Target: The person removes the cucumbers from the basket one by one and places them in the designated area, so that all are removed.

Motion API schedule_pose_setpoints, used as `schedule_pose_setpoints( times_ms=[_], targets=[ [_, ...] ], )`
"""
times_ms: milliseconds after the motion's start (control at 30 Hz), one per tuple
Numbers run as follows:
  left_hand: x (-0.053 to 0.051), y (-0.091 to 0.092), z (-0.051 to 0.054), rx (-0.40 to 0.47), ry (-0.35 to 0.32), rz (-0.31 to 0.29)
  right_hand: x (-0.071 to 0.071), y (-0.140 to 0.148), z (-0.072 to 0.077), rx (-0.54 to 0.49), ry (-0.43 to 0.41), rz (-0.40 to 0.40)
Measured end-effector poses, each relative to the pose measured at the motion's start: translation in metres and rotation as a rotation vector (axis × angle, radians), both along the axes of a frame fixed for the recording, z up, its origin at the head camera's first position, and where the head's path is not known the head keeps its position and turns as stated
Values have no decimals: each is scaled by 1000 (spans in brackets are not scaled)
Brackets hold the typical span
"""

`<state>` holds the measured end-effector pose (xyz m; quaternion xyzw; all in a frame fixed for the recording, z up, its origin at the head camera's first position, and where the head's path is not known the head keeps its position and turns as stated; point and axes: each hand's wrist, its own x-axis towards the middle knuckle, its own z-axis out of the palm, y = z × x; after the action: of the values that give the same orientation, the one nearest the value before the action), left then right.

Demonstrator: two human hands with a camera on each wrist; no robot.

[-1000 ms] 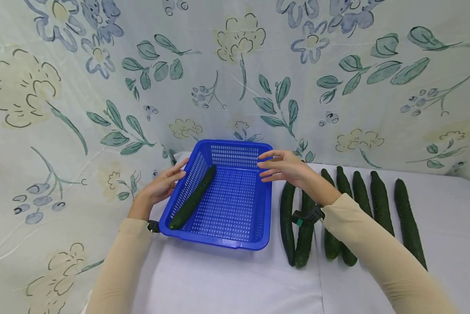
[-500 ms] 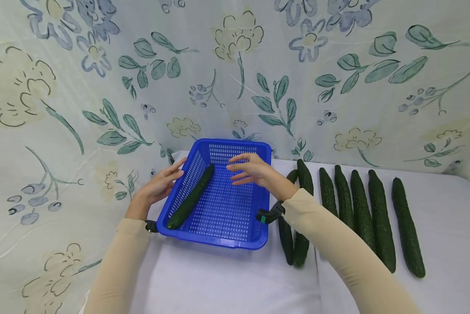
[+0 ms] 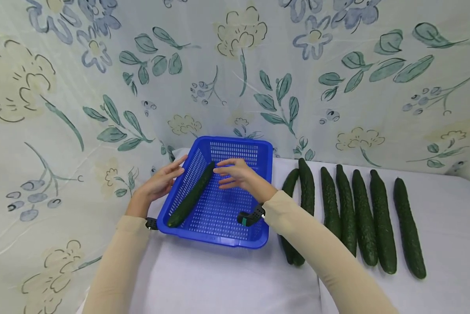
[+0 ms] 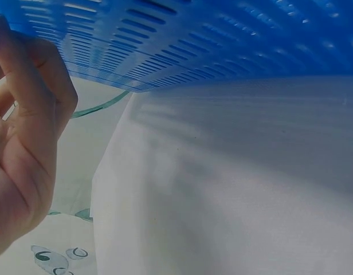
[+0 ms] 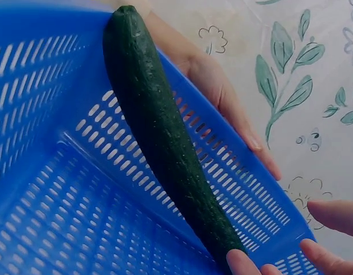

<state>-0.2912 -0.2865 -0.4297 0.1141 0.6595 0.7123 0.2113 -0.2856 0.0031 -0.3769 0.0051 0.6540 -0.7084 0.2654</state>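
A blue plastic basket [image 3: 215, 238] with slotted walls holds one dark green cucumber [image 3: 191, 198], which leans along its left wall. My left hand [image 3: 160, 182] rests against the outside of that wall, fingers extended near the rim; the left wrist view shows this hand [image 4: 30, 126] beside the basket's underside. Over the basket is my right hand [image 3: 240, 178], its fingers spread and relaxed, near the cucumber's far end. In the right wrist view a fingertip [image 5: 240, 262] overlaps the cucumber's end; whether it touches I cannot tell.
Several more cucumbers [image 3: 362, 218] lie in a row on the white cloth [image 3: 235, 279] to the basket's right. Two of them [image 3: 307, 187] lie nearest the basket, partly behind my right forearm. A flowered curtain [image 3: 227, 83] hangs behind.
My right hand has moved left, from the basket's right rim across to the cucumber inside. The left hand and the basket have stayed nearly in place.
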Motion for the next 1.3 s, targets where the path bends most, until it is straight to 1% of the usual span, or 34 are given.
schedule_pose_setpoints(
  times_ms=[133,233,333,467,700,867,1133,1300],
  targets=[
    [-1,0,1,2,-6,7,-3,-10,-2,-14,-53,-21],
    [-1,-1,1,-12,-4,11,-5,-19,-6,-24,-110,-41],
    [-1,-1,1,-27,2,12,-7,-25,-10,-30,-141,-56],
    [0,-2,1,-36,9,12,-8,-32,-13,-22,-138,-71],
    [-1,-2,1,-28,12,5,-11,-38,-20,-18,-140,-93],
    [-2,-1,-1,-34,16,-4,-12,-42,-26,-21,-137,-101],
    [-2,0,-1,-53,24,-2,-9,-49,-33,-25,-137,-96],
    [-3,-1,-1,-38,21,-8,-7,-54,-37,-45,-135,-78]
  ],
)
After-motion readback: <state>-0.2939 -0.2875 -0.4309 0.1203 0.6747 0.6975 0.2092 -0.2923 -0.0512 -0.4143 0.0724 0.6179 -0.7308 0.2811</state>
